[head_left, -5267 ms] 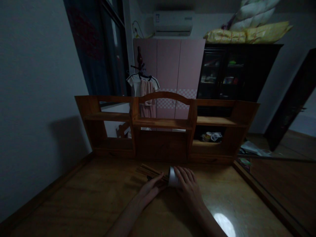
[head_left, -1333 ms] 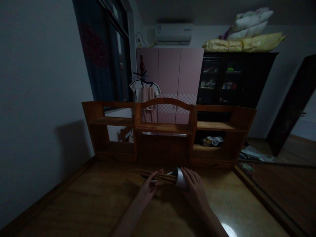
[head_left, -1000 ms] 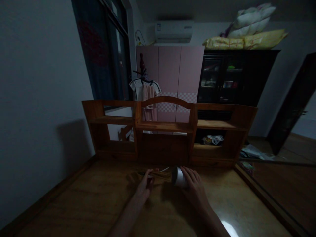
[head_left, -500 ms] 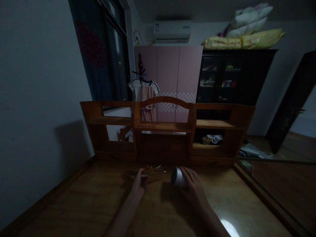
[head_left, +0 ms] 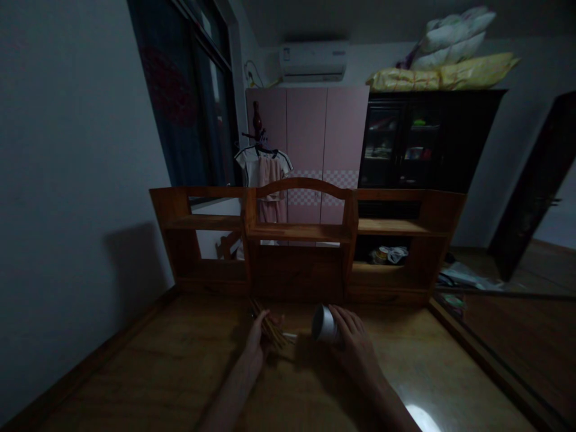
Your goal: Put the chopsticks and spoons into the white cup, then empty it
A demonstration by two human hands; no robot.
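A bundle of thin, yellowish-brown sticks [head_left: 273, 335] is gripped in my left hand [head_left: 255, 347], slanting from upper left to lower right above the tabletop. The dim light hides whether they are chopsticks or pencils. One whitish end [head_left: 290, 336] pokes out to the right of the bundle. My right hand [head_left: 354, 336] is wrapped around a silvery-white cup [head_left: 323, 324], tipped on its side. Its dark mouth faces left toward the sticks, with a small gap between. Some of my left fingers are hidden behind the bundle.
Beneath both hands is a wooden desk [head_left: 180, 372] with a raised edge [head_left: 477, 354] on the right. A wooden shelf unit [head_left: 297, 231] stands along its back. A bagged item [head_left: 389, 255] sits in the lower right compartment. The wall [head_left: 76, 210] borders the left side.
My left hand has turned the sticks from nearly level to a steep slant, their right ends now lower. The cup stays in my right hand, almost unmoved.
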